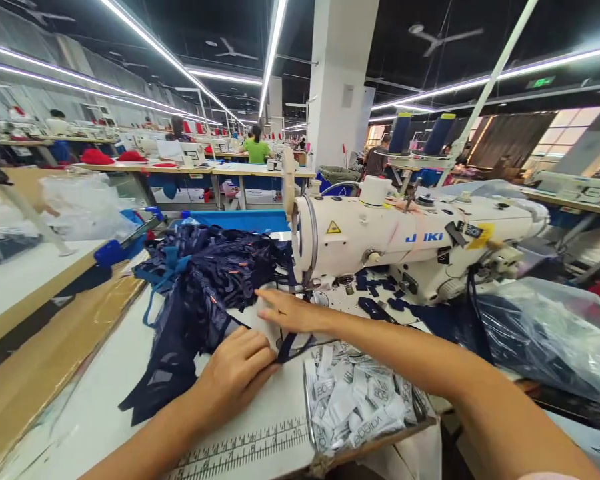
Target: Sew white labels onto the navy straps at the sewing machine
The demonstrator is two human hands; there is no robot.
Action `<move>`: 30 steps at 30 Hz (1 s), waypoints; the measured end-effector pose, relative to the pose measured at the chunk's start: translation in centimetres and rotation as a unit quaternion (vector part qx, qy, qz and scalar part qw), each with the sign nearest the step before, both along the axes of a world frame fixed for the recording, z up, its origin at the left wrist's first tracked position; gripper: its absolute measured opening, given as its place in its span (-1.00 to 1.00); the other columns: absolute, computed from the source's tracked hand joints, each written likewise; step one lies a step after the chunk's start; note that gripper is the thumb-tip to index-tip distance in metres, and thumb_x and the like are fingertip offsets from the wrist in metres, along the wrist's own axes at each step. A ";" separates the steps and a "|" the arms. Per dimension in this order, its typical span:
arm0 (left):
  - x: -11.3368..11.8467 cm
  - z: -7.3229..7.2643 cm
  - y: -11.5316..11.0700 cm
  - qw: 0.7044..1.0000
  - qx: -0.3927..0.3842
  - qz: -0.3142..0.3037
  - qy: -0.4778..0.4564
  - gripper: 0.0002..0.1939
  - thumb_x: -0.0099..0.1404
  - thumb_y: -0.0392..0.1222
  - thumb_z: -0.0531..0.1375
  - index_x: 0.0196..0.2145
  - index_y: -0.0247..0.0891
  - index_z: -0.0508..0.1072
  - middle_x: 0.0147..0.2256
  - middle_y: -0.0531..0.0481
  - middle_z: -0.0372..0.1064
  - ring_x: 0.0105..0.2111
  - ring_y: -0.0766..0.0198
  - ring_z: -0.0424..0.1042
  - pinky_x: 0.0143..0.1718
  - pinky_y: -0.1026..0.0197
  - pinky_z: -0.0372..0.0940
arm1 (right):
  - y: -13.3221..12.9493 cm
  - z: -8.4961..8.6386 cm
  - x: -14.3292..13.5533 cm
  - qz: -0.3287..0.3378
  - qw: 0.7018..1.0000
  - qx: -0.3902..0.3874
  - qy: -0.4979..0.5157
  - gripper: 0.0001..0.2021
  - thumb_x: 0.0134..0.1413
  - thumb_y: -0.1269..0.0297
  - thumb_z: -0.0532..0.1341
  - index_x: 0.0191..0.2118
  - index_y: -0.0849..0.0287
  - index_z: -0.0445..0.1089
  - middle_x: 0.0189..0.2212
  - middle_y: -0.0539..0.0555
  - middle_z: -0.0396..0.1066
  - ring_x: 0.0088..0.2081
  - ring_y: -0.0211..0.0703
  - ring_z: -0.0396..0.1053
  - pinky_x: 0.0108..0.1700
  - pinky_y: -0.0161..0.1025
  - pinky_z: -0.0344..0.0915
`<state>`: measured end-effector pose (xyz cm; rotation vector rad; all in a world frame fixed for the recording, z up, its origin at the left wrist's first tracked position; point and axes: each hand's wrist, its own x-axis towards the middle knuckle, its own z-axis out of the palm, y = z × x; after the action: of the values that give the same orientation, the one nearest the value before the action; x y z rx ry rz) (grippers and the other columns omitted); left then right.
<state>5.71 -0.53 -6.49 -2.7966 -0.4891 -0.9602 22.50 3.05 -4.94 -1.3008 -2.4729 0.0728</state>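
Observation:
My left hand (240, 363) lies low over the white sewing table, its fingers closed on the end of a narrow dark navy strap (293, 345). My right hand (287, 310) reaches across to the left, just in front of the sewing machine's (365, 233) needle area, with fingers stretched out and apart. The strap passes below this hand. Left of both hands spreads a large heap of navy fabric pieces (220, 267), tied with a blue strip. The needle area is partly hidden.
A box of white printed labels (357, 400) sits at the table's front edge. Small navy scraps (380, 283) lie beneath the machine arm. Plastic-wrapped dark fabric (530, 333) is on the right. Ruler markings (245, 450) run along the front. Other people work farther back.

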 end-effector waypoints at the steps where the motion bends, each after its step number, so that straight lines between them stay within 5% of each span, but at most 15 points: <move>1: 0.3 0.3 -0.2 1.000 0.019 0.001 -0.006 -0.77 0.29 -0.31 -0.02 -0.50 -0.26 0.32 -0.55 0.04 0.25 -0.53 0.33 0.17 -0.47 0.24 0.04 | -1.1 0.1 1.3 0.009 1.000 -0.001 -0.004 -0.66 0.25 0.21 -0.10 0.07 0.10 0.19 0.02 -0.03 0.31 -0.01 -0.39 0.27 -0.05 -0.52 0.15; 3: 0.9 0.8 -0.7 0.999 0.041 0.013 -0.019 -0.75 0.28 -0.30 -0.01 -0.55 -0.27 0.30 -0.56 0.04 0.24 -0.53 0.32 0.15 -0.47 0.22 0.02 | -2.9 0.4 4.6 0.027 0.999 -0.014 -0.041 -0.67 0.27 0.25 -0.14 -0.06 0.02 0.32 -0.12 -0.08 0.41 -0.12 -0.41 0.34 -0.11 -0.53 0.17; 5: 2.0 1.2 -0.9 0.998 0.047 0.038 -0.032 -0.72 0.27 -0.28 0.01 -0.60 -0.28 0.26 -0.58 0.04 0.22 -0.52 0.31 0.13 -0.45 0.20 0.02 | -3.6 0.5 8.3 -0.064 0.989 -0.018 -0.131 -0.70 0.24 0.25 -0.08 -0.22 0.04 0.40 -0.27 -0.08 0.46 -0.25 -0.34 0.38 -0.22 -0.45 0.22; 11: 7.8 0.1 1.7 0.997 0.018 0.068 0.021 -0.80 0.12 -0.42 0.08 -0.62 -0.30 0.25 -0.51 0.00 0.24 -0.43 0.26 0.17 -0.40 0.20 0.08 | -0.9 -0.1 16.2 -0.201 0.950 0.029 -0.236 -0.82 0.10 0.41 0.07 -0.37 0.23 0.42 -0.34 0.13 0.43 -0.25 -0.10 0.34 -0.28 -0.27 0.17; 16: 11.1 -1.2 3.1 0.984 -0.039 0.080 0.155 -0.82 0.06 -0.53 0.07 -0.54 -0.29 0.29 -0.41 0.00 0.30 -0.34 0.23 0.24 -0.33 0.21 0.15 | -0.1 -0.9 16.5 -0.203 0.945 0.034 -0.256 -0.83 0.06 0.47 0.07 -0.31 0.26 0.41 -0.33 0.17 0.43 -0.23 -0.06 0.32 -0.24 -0.23 0.16; 20: 9.8 -1.6 3.2 0.977 -0.093 0.097 0.165 -0.83 0.07 -0.52 0.05 -0.44 -0.30 0.31 -0.40 -0.01 0.33 -0.33 0.25 0.29 -0.29 0.23 0.22 | -0.2 -1.4 16.3 -0.191 0.945 0.034 -0.263 -0.78 0.03 0.54 0.04 -0.28 0.28 0.40 -0.33 0.21 0.42 -0.23 -0.04 0.32 -0.24 -0.22 0.15; 26: 7.2 -2.0 2.2 0.985 -0.099 0.013 0.140 -0.70 0.16 -0.41 -0.02 -0.13 -0.41 0.32 -0.13 -0.16 0.35 -0.06 0.19 0.27 0.00 0.17 0.19 | 0.3 -2.0 16.4 -0.170 0.949 0.047 -0.261 -0.74 0.01 0.60 -0.01 -0.32 0.32 0.41 -0.35 0.25 0.41 -0.25 -0.02 0.31 -0.27 -0.20 0.13; 30: 7.1 -1.8 2.0 0.983 -0.096 0.012 0.158 -0.68 0.17 -0.42 -0.04 -0.14 -0.41 0.36 -0.12 -0.19 0.35 -0.07 0.16 0.28 -0.01 0.15 0.22 | -0.2 -1.9 15.1 -0.181 0.948 0.057 -0.257 -0.75 0.05 0.57 -0.01 -0.36 0.29 0.41 -0.38 0.21 0.41 -0.29 -0.07 0.33 -0.32 -0.24 0.12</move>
<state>12.83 1.45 -8.27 -3.0255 -0.5931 -0.4683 37.58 2.89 -6.85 -1.8867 -2.5260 -0.5572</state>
